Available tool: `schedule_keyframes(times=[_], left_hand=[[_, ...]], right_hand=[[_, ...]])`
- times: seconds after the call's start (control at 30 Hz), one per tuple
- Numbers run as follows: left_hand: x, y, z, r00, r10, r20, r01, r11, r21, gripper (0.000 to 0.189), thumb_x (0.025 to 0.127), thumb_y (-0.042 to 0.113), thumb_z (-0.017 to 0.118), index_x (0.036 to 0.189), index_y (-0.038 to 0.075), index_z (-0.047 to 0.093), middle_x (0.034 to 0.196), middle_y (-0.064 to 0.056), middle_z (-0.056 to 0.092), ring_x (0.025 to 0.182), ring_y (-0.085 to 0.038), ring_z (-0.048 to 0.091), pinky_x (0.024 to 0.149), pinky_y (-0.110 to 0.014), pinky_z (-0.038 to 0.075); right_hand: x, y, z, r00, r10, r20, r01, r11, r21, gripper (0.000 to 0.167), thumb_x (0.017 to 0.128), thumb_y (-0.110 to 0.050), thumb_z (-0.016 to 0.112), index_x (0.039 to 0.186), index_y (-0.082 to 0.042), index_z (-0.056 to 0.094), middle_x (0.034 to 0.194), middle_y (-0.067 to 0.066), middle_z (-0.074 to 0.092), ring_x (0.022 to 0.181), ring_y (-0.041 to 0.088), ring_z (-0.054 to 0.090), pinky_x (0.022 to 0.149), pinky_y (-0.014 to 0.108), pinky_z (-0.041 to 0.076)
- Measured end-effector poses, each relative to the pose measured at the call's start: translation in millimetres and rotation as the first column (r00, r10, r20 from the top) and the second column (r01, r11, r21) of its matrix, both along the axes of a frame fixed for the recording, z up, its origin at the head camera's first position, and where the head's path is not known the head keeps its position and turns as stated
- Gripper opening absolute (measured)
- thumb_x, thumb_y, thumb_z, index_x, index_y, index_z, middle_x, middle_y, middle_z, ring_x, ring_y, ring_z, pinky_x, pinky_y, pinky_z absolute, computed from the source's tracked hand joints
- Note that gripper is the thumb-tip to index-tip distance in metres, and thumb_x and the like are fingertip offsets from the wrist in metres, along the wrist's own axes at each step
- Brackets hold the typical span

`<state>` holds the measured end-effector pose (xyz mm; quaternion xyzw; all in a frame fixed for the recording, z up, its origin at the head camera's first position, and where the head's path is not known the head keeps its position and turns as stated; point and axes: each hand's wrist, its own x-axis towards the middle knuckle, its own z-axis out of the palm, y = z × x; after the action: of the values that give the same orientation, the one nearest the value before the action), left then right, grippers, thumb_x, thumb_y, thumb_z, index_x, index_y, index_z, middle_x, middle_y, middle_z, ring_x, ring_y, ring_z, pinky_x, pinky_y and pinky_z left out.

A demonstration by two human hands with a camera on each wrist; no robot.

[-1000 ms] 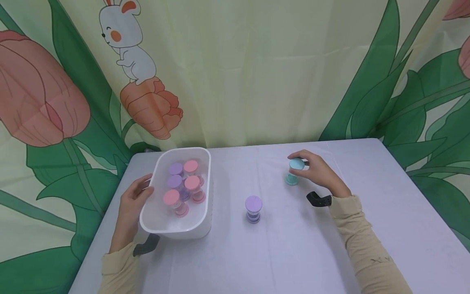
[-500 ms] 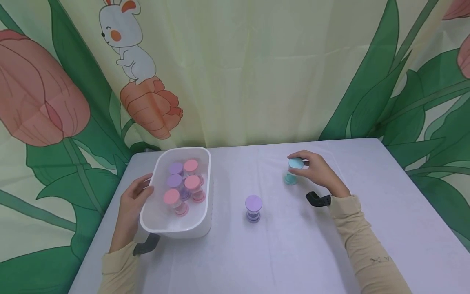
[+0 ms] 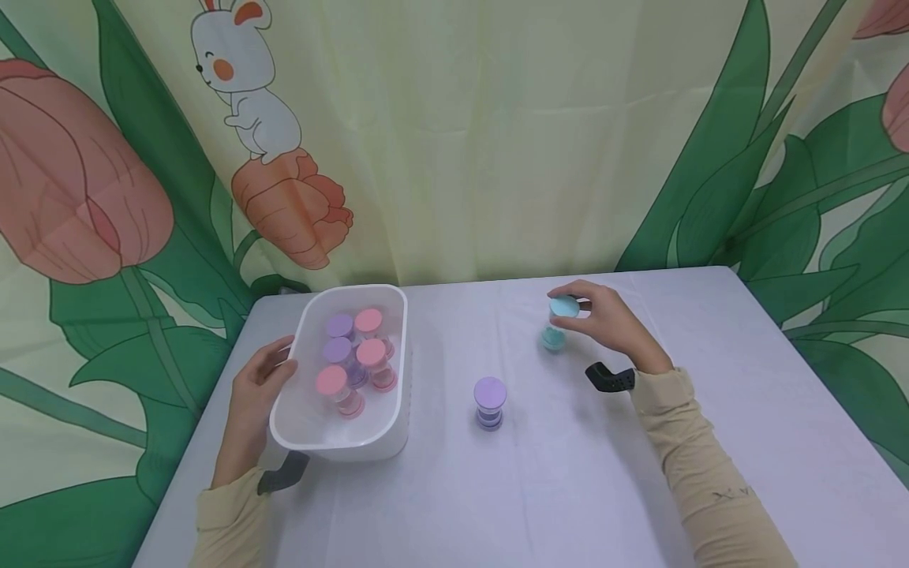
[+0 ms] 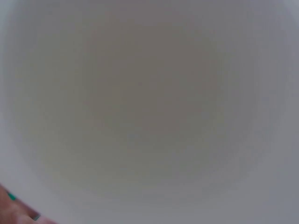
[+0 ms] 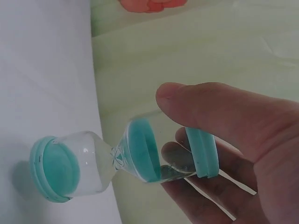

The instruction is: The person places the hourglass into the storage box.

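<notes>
My right hand [image 3: 609, 317] pinches the top cap of a teal hourglass [image 5: 98, 161] between thumb and fingers, at the right back of the table. The hourglass is nearly upright, with teal sand in both bulbs. Its base is over or on the tabletop; whether it touches cannot be told. My left hand [image 3: 257, 394] holds the left rim of a white plastic bin [image 3: 341, 451], whose blurred wall fills the left wrist view. Inside the bin stand several pink hourglasses [image 3: 372, 353] and purple hourglasses [image 3: 338, 350].
A lone purple hourglass [image 3: 490, 402] stands upright on the white-covered table [image 3: 454, 505], between the bin and my right hand. Behind the table hangs a curtain [image 3: 483, 158] printed with tulips and a rabbit. A black wrist mount [image 3: 609, 379] juts below my right hand.
My right hand and the teal hourglass have moved slightly left and away from me in the last half second. The left hand, bin and lone purple hourglass stay put.
</notes>
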<state>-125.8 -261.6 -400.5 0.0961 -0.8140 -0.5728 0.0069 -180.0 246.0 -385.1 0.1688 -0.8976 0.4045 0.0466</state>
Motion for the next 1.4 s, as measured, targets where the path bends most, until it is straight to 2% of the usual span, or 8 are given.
schedule_keyframes(times=[0.4, 0.57, 1.03, 1.4], left_hand=[[-0.2, 1.3, 0.7, 1.0, 0.003, 0.015, -0.003, 1.0, 0.004, 0.054, 0.099, 0.045, 0.056, 0.148, 0.027, 0.045, 0.148, -0.01, 0.047, 0.115, -0.008, 0.054, 0.081, -0.014, 0.053], [0.3, 1.2, 0.2, 1.0, 0.006, 0.015, -0.006, 1.0, 0.0, 0.054, 0.099, 0.045, 0.056, 0.148, 0.027, 0.045, 0.148, -0.01, 0.047, 0.117, -0.01, 0.054, 0.081, -0.014, 0.053], [0.0, 1.4, -0.6, 1.0, 0.006, 0.003, -0.006, 1.0, -0.006, 0.053, 0.099, 0.045, 0.056, 0.148, 0.027, 0.046, 0.148, -0.01, 0.047, 0.117, -0.01, 0.054, 0.081, -0.014, 0.053], [-1.2, 1.1, -1.1, 1.0, 0.012, 0.008, -0.012, 1.0, -0.017, 0.053, 0.099, 0.046, 0.055, 0.148, 0.027, 0.046, 0.148, -0.01, 0.047, 0.122, -0.015, 0.053, 0.08, -0.014, 0.053]], right_hand=[[-4.0, -11, 12.0, 0.998, 0.03, -0.057, -0.033, 0.998, -0.052, 0.041, 0.081, -0.006, 0.081, 0.12, -0.001, 0.067, 0.116, 0.014, 0.066, 0.104, 0.026, 0.061, 0.094, 0.05, 0.053], [-5.0, -21, 18.3, 0.998, 0.044, -0.051, -0.048, 0.995, -0.084, 0.04, 0.082, -0.007, 0.08, 0.12, -0.002, 0.067, 0.117, 0.013, 0.066, 0.105, 0.026, 0.06, 0.095, 0.049, 0.052], [-6.4, -44, 34.8, 0.992, 0.095, -0.079, -0.101, 0.993, -0.066, 0.038, 0.083, -0.011, 0.08, 0.118, -0.003, 0.068, 0.116, 0.012, 0.067, 0.105, 0.027, 0.061, 0.095, 0.047, 0.053], [-3.2, -60, 45.9, 0.985, 0.143, -0.093, -0.15, 0.985, -0.079, 0.036, 0.082, -0.01, 0.081, 0.116, -0.005, 0.069, 0.111, 0.01, 0.068, 0.1, 0.023, 0.062, 0.095, 0.047, 0.054]])
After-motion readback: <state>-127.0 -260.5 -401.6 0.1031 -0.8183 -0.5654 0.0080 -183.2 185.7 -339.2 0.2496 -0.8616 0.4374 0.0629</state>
